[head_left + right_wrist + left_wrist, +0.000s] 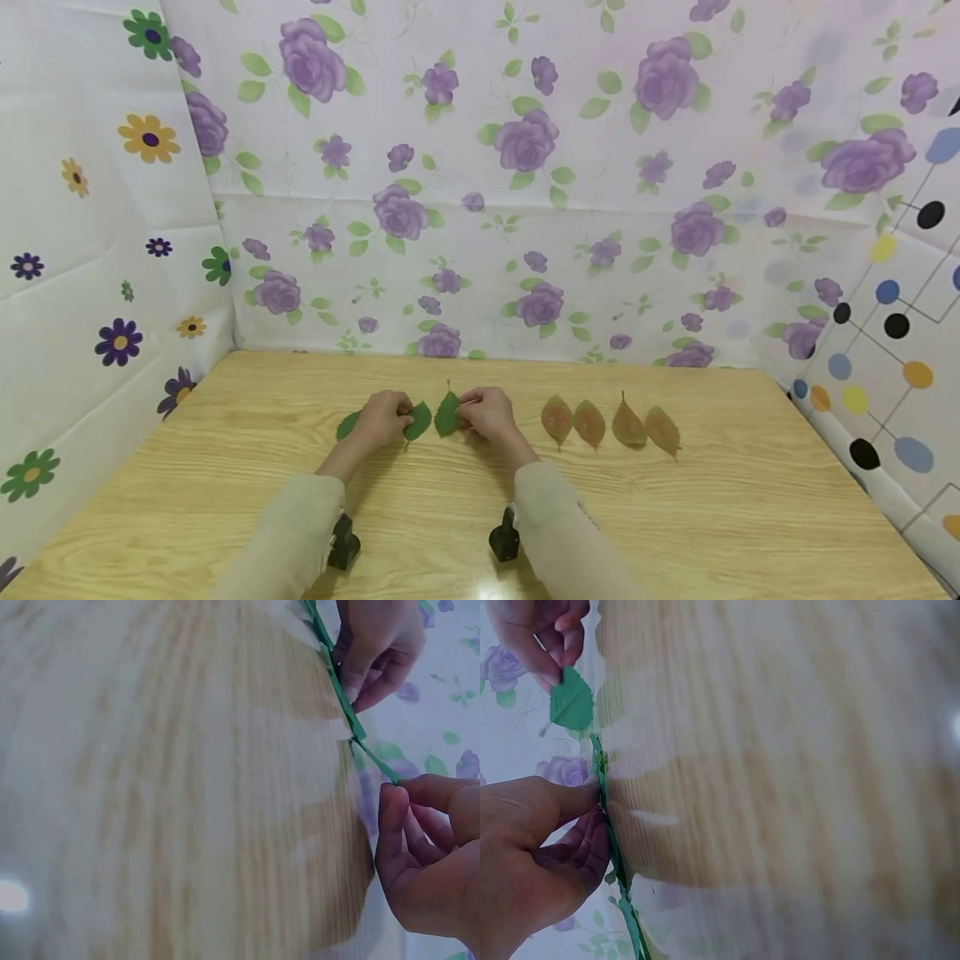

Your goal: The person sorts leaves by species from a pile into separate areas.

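Note:
My right hand (489, 413) pinches a green leaf (447, 414) at its right edge between thumb and fingertips; the leaf's stem points away from me. In the left wrist view this leaf (573, 701) is held up off the wood. Just left of it, my left hand (384, 419) has thumb and curled fingers on a second green leaf (419, 422), whose stem points toward me. Another green leaf (347, 425) shows partly from behind that hand. From the right wrist, the green leaves (341, 686) appear almost edge-on beside the left fingers.
Several reddish-brown leaves (588, 423) lie in a row on the wooden table (675, 517), right of my right hand. Flowered cloth (480, 250) hangs behind the table, with patterned cloth at both sides. Dark wrist devices (506, 537) sit below the sleeves.

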### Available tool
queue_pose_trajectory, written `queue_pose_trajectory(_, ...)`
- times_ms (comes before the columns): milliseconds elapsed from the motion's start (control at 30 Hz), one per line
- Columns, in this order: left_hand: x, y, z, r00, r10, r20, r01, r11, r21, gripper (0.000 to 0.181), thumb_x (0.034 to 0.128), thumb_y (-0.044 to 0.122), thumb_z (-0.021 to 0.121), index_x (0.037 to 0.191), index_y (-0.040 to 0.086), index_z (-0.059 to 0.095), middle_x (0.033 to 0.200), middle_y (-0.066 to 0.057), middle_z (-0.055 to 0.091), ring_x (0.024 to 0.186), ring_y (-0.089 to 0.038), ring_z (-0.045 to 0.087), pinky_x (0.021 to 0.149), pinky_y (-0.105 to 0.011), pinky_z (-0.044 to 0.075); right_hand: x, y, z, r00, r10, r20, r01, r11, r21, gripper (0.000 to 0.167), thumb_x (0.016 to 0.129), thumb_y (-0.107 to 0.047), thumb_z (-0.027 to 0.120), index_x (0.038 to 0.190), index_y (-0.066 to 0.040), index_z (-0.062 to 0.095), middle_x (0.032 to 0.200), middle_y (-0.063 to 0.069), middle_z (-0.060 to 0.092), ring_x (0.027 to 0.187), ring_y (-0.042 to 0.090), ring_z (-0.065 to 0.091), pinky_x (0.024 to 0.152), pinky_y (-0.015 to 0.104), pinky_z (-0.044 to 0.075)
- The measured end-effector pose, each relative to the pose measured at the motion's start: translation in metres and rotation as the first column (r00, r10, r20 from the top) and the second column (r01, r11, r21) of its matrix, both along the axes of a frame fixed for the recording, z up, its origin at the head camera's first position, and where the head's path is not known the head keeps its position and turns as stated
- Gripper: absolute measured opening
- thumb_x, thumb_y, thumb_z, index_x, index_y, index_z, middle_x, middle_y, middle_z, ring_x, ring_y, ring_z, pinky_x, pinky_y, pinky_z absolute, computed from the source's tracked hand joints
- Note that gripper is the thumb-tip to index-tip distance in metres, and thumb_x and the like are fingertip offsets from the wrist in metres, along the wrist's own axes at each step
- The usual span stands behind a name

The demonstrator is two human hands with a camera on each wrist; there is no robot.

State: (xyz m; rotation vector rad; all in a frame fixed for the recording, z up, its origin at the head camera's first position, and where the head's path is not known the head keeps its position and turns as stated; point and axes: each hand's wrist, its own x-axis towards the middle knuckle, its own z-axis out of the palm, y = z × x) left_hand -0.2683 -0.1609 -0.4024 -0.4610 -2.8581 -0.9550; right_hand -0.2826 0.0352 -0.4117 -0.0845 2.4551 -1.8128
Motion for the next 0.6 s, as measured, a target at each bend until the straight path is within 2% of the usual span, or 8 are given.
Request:
queue_pose_trajectory(100,0.0003,0.0003,0.0006,1.0,0.005,0.001,-0.005,1.0,-0.008,0.014,0.0833,-0.009,0.068,0.097,-0.014,0.065,0.089,-0.021,0.066,0.084,-0.032,0.064,0.073,-0.037,0.055,0.0016,-0.0043,-0.0013,1.0,0.001,-0.007,-0.001,1.0,0.03,0.016,0.087,0.001,0.062,0.102,0.006,0.068,0.074,0.011,0.067,0.057,0.014,0.061,0.048,0.024,0.052)
queue_pose_trajectory(233,-0.0001,0.002,0.0015,1.0,0.006,-0.006,-0.006,1.0,-0.007,0.015,0.0835,-0.009,0.068,0.097,-0.014,0.065,0.09,-0.021,0.066,0.084,-0.032,0.064,0.074,-0.037,0.055,0.0011,-0.0059,-0.0032,0.998,-0.017,-0.057,0.023,0.994,0.108,0.013,0.085,0.004,0.063,0.097,0.007,0.067,0.073,0.011,0.066,0.053,0.013,0.059,0.047,0.023,0.051)
queue_pose_trajectory(333,0.0003,0.0025,0.0024,1.0,0.005,-0.009,-0.005,1.0,-0.007,0.015,0.0836,-0.01,0.068,0.097,-0.014,0.065,0.09,-0.021,0.066,0.084,-0.032,0.064,0.074,-0.037,0.055,0.0022,-0.0075,-0.0028,0.993,-0.028,-0.114,0.052,0.976,0.211,0.013,0.082,0.005,0.064,0.094,0.007,0.067,0.076,0.011,0.066,0.053,0.012,0.058,0.049,0.024,0.051)
queue_pose_trajectory(400,0.0008,0.0026,0.0026,1.0,0.007,-0.006,-0.007,1.0,-0.009,0.014,0.0836,-0.01,0.067,0.097,-0.014,0.065,0.09,-0.022,0.066,0.085,-0.032,0.064,0.074,-0.037,0.055,0.0042,-0.0086,-0.0014,0.992,-0.025,-0.125,0.056,0.967,0.25,0.015,0.081,0.005,0.065,0.095,0.007,0.067,0.077,0.011,0.066,0.054,0.012,0.058,0.051,0.023,0.051)
queue_pose_trajectory(600,0.0023,0.0024,0.0025,1.0,0.004,-0.012,-0.004,0.999,-0.032,0.013,0.0838,-0.01,0.067,0.096,-0.013,0.066,0.089,-0.02,0.066,0.084,-0.032,0.064,0.073,-0.037,0.055,0.0098,-0.0096,0.0041,0.995,0.004,-0.098,0.019,0.973,0.23,0.02,0.082,0.006,0.063,0.101,0.01,0.064,0.078,0.012,0.066,0.055,0.015,0.061,0.052,0.023,0.052)
